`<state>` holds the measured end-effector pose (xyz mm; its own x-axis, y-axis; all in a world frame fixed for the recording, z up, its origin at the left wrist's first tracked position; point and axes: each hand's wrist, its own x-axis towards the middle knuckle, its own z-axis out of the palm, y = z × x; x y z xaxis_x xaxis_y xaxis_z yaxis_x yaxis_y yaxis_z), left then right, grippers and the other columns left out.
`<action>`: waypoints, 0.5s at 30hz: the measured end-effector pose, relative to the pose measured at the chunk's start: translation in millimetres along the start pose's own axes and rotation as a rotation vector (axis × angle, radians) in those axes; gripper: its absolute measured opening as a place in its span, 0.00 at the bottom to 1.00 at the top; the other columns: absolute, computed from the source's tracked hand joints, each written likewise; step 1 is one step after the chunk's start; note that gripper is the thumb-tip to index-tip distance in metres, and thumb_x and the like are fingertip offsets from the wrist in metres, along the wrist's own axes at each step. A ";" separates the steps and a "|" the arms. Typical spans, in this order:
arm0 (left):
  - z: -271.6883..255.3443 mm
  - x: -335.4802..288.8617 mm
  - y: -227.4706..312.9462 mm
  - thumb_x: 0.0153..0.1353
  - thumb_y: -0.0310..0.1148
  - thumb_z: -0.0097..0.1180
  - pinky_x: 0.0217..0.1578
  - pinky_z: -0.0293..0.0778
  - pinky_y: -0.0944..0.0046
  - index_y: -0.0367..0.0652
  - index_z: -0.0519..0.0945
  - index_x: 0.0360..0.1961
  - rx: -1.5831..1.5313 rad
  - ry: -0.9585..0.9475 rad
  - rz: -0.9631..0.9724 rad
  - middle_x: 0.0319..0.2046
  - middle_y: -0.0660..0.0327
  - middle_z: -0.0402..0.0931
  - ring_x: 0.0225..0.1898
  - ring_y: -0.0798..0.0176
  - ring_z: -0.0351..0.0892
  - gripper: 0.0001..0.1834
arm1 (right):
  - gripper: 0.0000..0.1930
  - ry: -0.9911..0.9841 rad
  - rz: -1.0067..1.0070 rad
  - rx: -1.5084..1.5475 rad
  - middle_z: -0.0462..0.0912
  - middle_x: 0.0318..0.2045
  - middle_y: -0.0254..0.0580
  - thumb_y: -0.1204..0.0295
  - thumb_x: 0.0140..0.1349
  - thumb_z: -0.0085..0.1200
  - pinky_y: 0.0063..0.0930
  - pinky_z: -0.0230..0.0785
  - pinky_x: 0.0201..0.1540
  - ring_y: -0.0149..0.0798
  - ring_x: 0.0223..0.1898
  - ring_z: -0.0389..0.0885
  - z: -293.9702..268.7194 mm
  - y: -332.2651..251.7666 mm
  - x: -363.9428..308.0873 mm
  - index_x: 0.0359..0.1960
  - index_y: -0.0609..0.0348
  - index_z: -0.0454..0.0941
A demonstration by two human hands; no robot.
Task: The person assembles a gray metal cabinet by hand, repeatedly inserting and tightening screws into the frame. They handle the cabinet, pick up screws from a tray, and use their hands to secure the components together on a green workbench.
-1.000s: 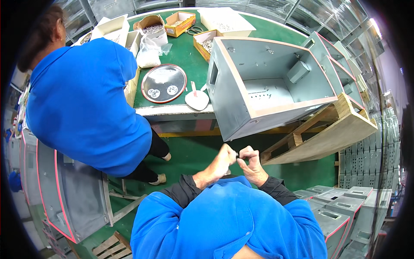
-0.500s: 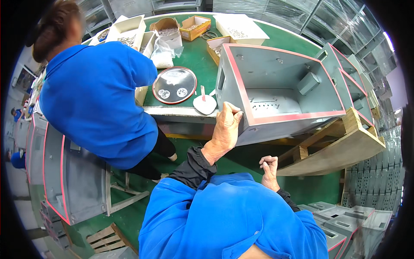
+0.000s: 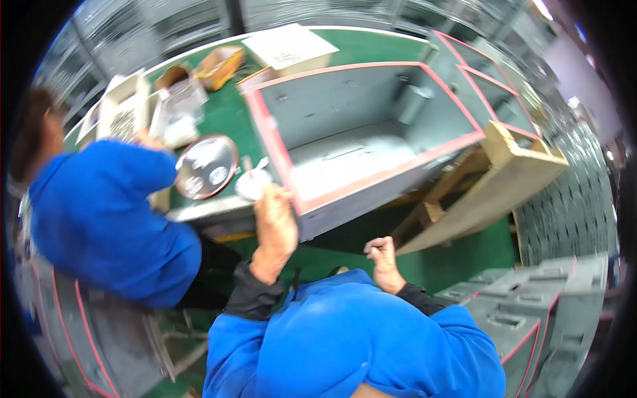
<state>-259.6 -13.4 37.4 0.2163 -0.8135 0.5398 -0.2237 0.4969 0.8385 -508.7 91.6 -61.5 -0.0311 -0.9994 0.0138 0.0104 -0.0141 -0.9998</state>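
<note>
A grey metal cabinet (image 3: 371, 174) with a red-pink seal along its rim lies with its open side up, partly on the green bench. My left hand (image 3: 275, 229) is raised beside its near left corner; the fingers look stretched out, though blurred, and nothing shows in them. Whether they touch the cabinet I cannot tell. Below its near edge, my right hand (image 3: 385, 262) hangs in front of me with curled fingers, and whatever they may hold is hidden. Left of the cabinet lie a round dark plate (image 3: 207, 167) and a small white dish (image 3: 252, 184).
A co-worker in blue (image 3: 113, 219) stands at the left, reaching over the bench (image 3: 229, 109). Trays of small parts (image 3: 124, 116) and a white box (image 3: 290, 48) line its back. A wooden pallet (image 3: 478, 189) is at the right, with stacked grey cabinets (image 3: 507, 318) at lower right.
My view has turned, shifting the bench and cabinet leftward. My left hand's fingers have straightened from a closed shape. The co-worker's arm now reaches toward the trays. My right hand stays curled.
</note>
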 end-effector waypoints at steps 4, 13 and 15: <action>-7.0 -1.3 1.2 0.70 0.35 0.37 0.46 0.62 0.74 0.42 0.65 0.41 -0.343 -0.100 -0.276 0.37 0.68 0.63 0.40 0.77 0.62 0.09 | 0.05 -0.090 0.078 0.087 0.67 0.34 0.35 0.73 0.63 0.42 0.21 0.59 0.41 0.27 0.34 0.62 6.5 -2.6 9.0 0.38 0.52 0.60; -33.6 -68.9 24.2 0.68 0.53 0.29 0.30 0.60 0.72 0.44 0.65 0.42 -0.987 -0.049 -1.063 0.26 0.66 0.62 0.27 0.71 0.61 0.23 | 0.11 -0.444 -0.379 0.036 0.69 0.33 0.45 0.80 0.55 0.49 0.33 0.63 0.44 0.39 0.37 0.69 67.9 -35.8 29.2 0.39 0.59 0.63; -40.8 -85.9 28.0 0.68 0.54 0.28 0.33 0.63 0.71 0.44 0.64 0.43 -1.015 -0.090 -1.092 0.27 0.66 0.63 0.29 0.71 0.63 0.24 | 0.19 -0.507 -0.551 -0.083 0.71 0.36 0.47 0.83 0.47 0.54 0.37 0.64 0.44 0.45 0.39 0.71 89.5 -52.5 33.6 0.40 0.57 0.63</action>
<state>-245.6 82.7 17.5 -0.2295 -0.9096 -0.3462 0.7533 -0.3913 0.5286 -420.8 56.0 -7.6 0.4543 -0.7406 0.4951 0.0501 -0.5336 -0.8443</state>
